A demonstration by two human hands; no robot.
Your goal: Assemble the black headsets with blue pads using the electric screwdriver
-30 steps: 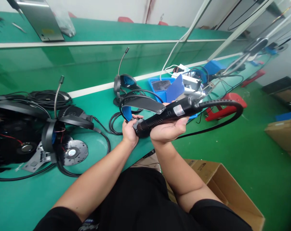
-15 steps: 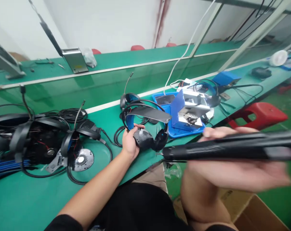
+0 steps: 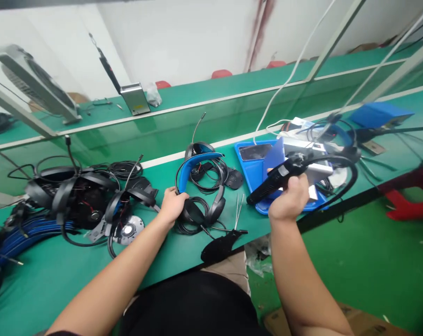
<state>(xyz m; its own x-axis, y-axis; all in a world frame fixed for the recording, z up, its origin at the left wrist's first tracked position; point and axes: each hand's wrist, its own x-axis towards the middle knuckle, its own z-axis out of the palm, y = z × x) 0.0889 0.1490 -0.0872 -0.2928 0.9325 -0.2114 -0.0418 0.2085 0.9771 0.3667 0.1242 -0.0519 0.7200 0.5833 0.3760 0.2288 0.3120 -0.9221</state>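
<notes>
Green workbench (image 3: 60, 275) bears a headset (image 3: 186, 176); white wall (image 3: 183, 39) behind, green floor (image 3: 358, 252) below.

A white wall (image 3: 183, 42) backs green worktops (image 3: 193, 93) above a green floor (image 3: 372, 247)

Wearing black top (image 3: 190, 305), smooth, rounded at far edge. Dark sleeve edge (image 3: 62, 333) left of the top, mostly cropped. Beige creased cloth (image 3: 229, 268), trouser-like, just beyond the top. Bare from left forearm (image 3: 116, 275) through left hand (image 3: 173, 205), left of the top; bare right forearm (image 3: 295, 275) and right hand (image 3: 290, 200), right of it.
</notes>
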